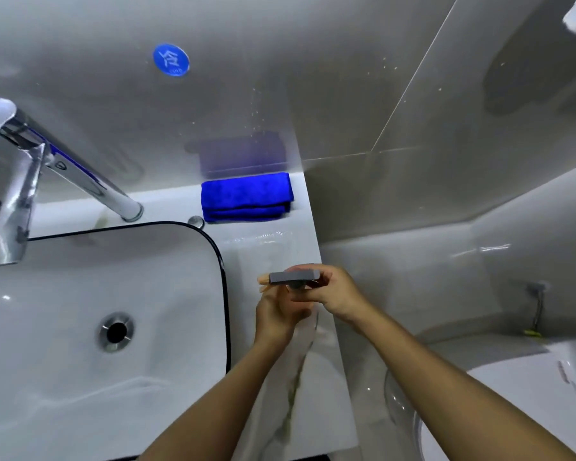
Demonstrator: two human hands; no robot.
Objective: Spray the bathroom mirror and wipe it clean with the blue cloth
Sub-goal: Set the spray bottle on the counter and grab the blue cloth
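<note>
Blue round sticker (171,59) on wall: "冷", smaller text possibly "cold".

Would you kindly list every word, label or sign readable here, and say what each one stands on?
"冷": white character on the round blue sticker, stuck on the wall above the faucet.
Small line under that character: too blurred to read.
Grey sprayer head held in the hands: no readable text.

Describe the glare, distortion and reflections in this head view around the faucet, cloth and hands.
Head view: wide-angle lens bends the sink rim and wall tile lines; bright glare blows out the faucet top at the left edge; the glossy wall mirrors the blue cloth as a dim purple patch above it; both hands, left hand and right hand, look slightly soft around the grey object.
</note>
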